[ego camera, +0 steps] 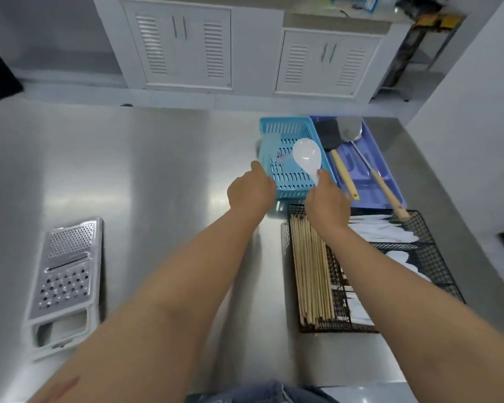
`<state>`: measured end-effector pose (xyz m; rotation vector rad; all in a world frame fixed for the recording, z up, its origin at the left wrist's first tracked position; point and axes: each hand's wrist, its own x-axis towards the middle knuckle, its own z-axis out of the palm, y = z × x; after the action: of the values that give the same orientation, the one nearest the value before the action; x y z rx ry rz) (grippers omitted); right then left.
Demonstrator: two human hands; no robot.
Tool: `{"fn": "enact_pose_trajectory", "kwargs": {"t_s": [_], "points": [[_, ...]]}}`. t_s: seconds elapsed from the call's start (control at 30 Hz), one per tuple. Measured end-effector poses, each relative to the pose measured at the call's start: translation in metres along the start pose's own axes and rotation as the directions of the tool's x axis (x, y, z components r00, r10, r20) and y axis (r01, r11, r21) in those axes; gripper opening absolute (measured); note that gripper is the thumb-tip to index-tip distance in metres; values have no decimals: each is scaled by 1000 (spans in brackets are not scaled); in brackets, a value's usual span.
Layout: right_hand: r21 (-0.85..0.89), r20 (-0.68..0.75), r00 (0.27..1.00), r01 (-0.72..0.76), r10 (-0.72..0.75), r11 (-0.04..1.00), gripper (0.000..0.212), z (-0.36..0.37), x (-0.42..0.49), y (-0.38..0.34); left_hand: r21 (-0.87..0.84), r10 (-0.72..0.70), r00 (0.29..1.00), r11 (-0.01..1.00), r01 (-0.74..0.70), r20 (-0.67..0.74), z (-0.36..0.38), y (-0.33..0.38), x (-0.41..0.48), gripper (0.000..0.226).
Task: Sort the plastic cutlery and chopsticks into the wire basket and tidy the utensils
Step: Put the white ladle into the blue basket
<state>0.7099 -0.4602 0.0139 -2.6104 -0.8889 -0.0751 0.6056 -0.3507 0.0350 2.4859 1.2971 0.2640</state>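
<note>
Hands: right hand (328,199) pinches the handle of a white plastic rice paddle (306,157), bowl raised over a light blue slotted basket (288,129); left hand (250,193) sits knuckles-up at that basket's near left corner, fingers hidden, so a grip on the rim cannot be told
Wire basket: black mesh wire basket (437,274) stands on the steel table (157,170) just near of the blue basket, under the right forearm
Chopsticks: wooden chopsticks (310,271) lie bundled lengthwise in the wire basket's left compartment
Cutlery: white plastic cutlery (381,229) lies in the compartments to the right; single pieces too blurred to name
Tray: purple tray (370,181) beside the blue basket holds a black spatula (328,135) and a metal turner (350,128), both wooden-handled; the turner's handle end overhangs the wire basket
Far left: flat metal grater (66,269) lies well apart from the baskets
Background: white louvred cabinets (184,45) beyond the table
</note>
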Motion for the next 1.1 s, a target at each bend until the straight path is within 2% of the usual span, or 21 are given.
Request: {"fn": "enact_pose_trajectory", "kwargs": {"t_s": [0.13,0.4,0.6,0.73,0.87,0.97,1.1], "points": [[-93,40,999,-23,27,995,36,7,43,15,14,-33,997,999,32,72,16,34,41,20],[-181,91,996,33,-17,983,32,27,89,20,82,-63,994,995,56,87,41,63,92,20],[-245,96,993,83,-61,966,32,41,103,21,196,-19,994,981,-2,108,57,72,108,36],[-264,113,990,111,-84,958,21,48,105,23,241,-2,990,970,-32,139,63,68,111,36],[-282,116,985,154,-126,947,18,47,105,29,249,55,989,965,-88,135,62,66,111,22],[-286,116,975,217,-191,933,25,47,103,34,260,157,982,949,-179,104,61,63,105,15],[-215,103,958,285,-268,934,39,47,94,39,278,308,949,907,-315,68,75,40,94,32]]}}
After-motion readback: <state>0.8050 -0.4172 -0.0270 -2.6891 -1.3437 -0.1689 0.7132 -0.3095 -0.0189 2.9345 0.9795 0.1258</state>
